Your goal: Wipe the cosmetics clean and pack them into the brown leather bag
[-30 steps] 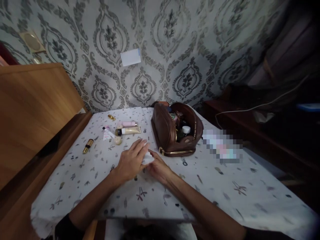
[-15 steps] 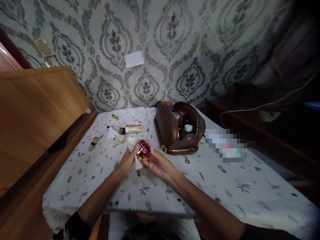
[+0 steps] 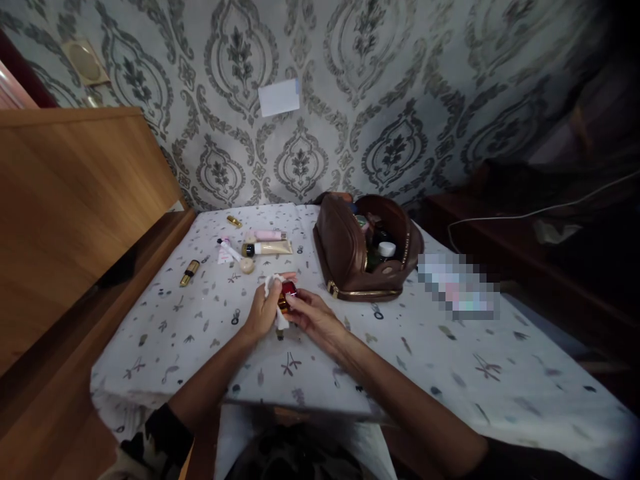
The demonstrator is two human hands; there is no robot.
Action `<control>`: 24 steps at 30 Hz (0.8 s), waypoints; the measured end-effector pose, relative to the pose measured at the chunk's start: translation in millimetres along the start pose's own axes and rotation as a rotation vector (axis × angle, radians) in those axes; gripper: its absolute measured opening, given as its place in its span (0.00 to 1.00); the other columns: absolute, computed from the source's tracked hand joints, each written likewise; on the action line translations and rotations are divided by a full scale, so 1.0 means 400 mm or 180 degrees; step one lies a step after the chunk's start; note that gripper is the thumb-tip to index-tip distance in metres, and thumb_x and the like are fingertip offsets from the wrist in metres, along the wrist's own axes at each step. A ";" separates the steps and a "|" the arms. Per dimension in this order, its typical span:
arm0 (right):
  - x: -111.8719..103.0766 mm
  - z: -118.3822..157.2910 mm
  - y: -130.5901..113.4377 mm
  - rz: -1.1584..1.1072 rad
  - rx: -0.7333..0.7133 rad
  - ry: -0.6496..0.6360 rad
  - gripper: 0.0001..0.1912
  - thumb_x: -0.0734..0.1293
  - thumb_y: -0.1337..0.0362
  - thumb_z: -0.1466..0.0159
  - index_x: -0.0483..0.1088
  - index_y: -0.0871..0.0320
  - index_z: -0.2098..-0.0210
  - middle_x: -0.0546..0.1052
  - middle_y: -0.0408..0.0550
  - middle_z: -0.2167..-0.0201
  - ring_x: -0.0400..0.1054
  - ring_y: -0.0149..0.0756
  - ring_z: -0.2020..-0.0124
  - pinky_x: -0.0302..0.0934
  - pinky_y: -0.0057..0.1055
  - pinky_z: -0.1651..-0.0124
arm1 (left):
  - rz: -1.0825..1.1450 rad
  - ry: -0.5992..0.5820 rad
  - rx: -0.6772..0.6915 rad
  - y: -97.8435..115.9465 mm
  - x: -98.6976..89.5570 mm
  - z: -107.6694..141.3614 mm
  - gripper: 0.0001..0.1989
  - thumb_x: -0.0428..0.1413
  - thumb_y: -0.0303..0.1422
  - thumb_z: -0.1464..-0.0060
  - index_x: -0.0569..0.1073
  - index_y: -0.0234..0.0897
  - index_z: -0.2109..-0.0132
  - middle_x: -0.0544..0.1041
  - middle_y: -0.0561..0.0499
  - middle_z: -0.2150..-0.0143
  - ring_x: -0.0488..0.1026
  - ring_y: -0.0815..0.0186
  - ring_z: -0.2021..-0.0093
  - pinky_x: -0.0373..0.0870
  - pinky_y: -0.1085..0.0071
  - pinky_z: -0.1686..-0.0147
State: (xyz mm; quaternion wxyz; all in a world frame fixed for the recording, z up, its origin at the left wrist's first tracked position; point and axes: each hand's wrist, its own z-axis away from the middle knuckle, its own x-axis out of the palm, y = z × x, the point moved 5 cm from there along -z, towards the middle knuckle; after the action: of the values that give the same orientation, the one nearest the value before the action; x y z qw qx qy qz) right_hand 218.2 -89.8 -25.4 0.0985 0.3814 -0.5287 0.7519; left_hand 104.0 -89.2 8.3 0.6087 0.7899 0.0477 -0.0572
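Note:
Between my hands, above the patterned white cloth, is a small red and gold bottle. My left hand is wrapped round its left side with a white tissue between palm and bottle. The fingers of my right hand grip the bottle from the right, thumb on its front. Beyond my hands lie a cream tube with a black cap, a pink tube, a white tube and a small round beige jar.
An open brown bag holding bottles and jars stands right of my hands. Gold tubes lie at the left and back left. A wooden panel borders the left. A blurred flat item lies right of the bag.
My left hand has come further round the bottle, its fingers now showing behind it. My right thumb has moved onto the bottle's front. The camera view has shifted slightly.

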 end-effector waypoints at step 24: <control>0.010 0.011 -0.004 0.0006 0.0085 -0.0377 0.27 0.82 0.59 0.56 0.75 0.62 0.60 0.76 0.42 0.67 0.71 0.26 0.70 0.63 0.24 0.64 | -0.0758 -0.0167 0.0976 0.029 -0.012 0.027 0.17 0.50 0.41 0.38 0.79 0.40 0.51 0.80 0.45 0.51 0.76 0.56 0.49 0.71 0.62 0.46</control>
State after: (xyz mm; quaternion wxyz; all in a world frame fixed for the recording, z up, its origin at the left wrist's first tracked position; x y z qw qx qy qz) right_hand 218.4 -93.8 -20.8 0.0613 0.4260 -0.5239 0.7351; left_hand 100.4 -102.6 17.5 0.4712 0.8604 0.1156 -0.1560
